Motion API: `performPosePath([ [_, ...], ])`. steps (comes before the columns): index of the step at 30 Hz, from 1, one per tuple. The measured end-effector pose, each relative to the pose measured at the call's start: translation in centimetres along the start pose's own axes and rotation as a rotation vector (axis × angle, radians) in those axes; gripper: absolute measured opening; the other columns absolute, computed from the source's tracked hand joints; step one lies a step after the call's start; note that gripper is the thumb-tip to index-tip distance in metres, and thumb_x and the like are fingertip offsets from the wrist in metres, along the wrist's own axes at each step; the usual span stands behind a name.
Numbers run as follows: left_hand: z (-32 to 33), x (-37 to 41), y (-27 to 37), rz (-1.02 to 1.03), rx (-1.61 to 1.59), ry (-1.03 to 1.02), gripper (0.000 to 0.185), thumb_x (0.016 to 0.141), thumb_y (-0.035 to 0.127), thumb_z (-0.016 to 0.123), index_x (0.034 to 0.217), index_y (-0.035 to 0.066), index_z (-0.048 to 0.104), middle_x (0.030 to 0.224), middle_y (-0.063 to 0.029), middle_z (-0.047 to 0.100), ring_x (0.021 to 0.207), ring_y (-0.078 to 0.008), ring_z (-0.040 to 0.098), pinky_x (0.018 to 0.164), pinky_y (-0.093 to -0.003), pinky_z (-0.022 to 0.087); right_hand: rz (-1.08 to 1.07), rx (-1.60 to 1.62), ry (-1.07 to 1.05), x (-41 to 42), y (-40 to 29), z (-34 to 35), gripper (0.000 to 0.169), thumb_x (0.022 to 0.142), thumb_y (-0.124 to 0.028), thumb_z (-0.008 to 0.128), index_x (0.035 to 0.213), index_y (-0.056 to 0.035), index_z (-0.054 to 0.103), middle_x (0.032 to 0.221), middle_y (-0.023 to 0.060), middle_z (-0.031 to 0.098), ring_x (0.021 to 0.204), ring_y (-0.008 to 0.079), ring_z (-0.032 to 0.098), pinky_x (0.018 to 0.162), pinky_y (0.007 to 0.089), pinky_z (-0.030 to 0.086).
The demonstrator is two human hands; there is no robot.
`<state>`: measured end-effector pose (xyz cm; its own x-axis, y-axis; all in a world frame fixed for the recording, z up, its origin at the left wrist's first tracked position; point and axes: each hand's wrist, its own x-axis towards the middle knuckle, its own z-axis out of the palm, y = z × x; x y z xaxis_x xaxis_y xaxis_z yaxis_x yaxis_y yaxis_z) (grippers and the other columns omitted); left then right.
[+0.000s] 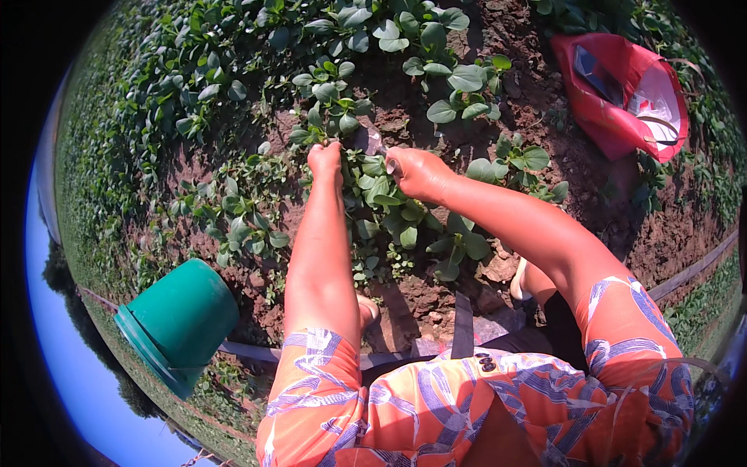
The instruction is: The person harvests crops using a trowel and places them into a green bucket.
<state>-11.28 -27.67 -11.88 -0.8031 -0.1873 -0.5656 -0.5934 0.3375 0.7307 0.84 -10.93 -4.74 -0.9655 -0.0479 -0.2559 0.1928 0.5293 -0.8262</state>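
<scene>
My right hand (419, 172) is wrapped around the handle of a small hand trowel (369, 140). Its metal blade points left, at the soil among the leaves. Just left of the blade, my left hand (325, 160) has its fingers curled at the base of a low leafy plant (324, 125) and seems to pinch its stem; the fingertips are partly hidden. Broad-leaved green seedlings (382, 187) grow close below both hands. Smaller-leaved plants (251, 175) stand in the soil to the left.
A green plastic bucket (184, 321) lies tipped on its side at lower left. At upper right, a red bag (607, 128) holds a dark phone-like object (595, 73) and white plastic. Dense leafy rows (175, 70) fill the far left. A dark strip (251, 350) runs across the ground near my feet.
</scene>
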Motion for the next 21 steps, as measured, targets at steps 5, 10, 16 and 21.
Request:
performPosePath([
  [5, -0.5, -0.1, -0.5, 0.010, -0.108, -0.072, 0.016, 0.068, 0.003, 0.058, 0.083, 0.001, 0.056, 0.071, -0.0005, 0.055, 0.058, -0.0098, 0.048, 0.053, -0.0246, 0.038, 0.091, -0.001, 0.012, 0.8, -1.4, 0.9, 0.018, 0.069, -0.005, 0.052, 0.087, -0.0087, 0.049, 0.080, 0.0134, 0.057, 0.079, 0.0326, 0.055, 0.066, 0.0388, 0.044],
  [10, -1.4, -0.6, 0.2, -0.045, -0.193, -0.173, 0.015, 0.070, 0.007, 0.060, 0.083, 0.003, 0.056, 0.076, -0.0023, 0.057, 0.064, -0.0117, 0.050, 0.060, -0.0255, 0.040, 0.036, -0.009, -0.037, 2.0, -1.4, 0.0, 0.021, 0.069, -0.006, 0.052, 0.089, -0.0076, 0.050, 0.083, 0.0145, 0.057, 0.081, 0.0331, 0.055, 0.068, 0.0398, 0.044],
  [16, -5.7, -3.6, 3.6, -0.074, -0.342, -0.432, 0.017, 0.071, 0.010, 0.060, 0.087, 0.005, 0.055, 0.076, -0.0011, 0.057, 0.065, -0.0095, 0.053, 0.055, -0.0221, 0.044, 0.127, 0.084, -0.210, -1.8, -1.8, -5.3, 0.016, 0.071, -0.004, 0.052, 0.086, -0.0060, 0.049, 0.067, 0.0085, 0.053, 0.063, 0.0183, 0.052, 0.059, 0.0309, 0.043],
  [21, -8.9, -4.8, 5.3, 0.146, -0.645, -0.412, 0.018, 0.070, 0.010, 0.051, 0.086, 0.004, 0.054, 0.111, -0.0081, 0.053, 0.080, -0.0154, 0.055, 0.074, -0.0293, 0.046, 0.192, 0.121, -0.238, -3.1, -2.0, -7.4, 0.014, 0.070, -0.004, 0.054, 0.084, -0.0051, 0.050, 0.066, 0.0054, 0.053, 0.061, 0.0121, 0.050, 0.057, 0.0291, 0.042],
])
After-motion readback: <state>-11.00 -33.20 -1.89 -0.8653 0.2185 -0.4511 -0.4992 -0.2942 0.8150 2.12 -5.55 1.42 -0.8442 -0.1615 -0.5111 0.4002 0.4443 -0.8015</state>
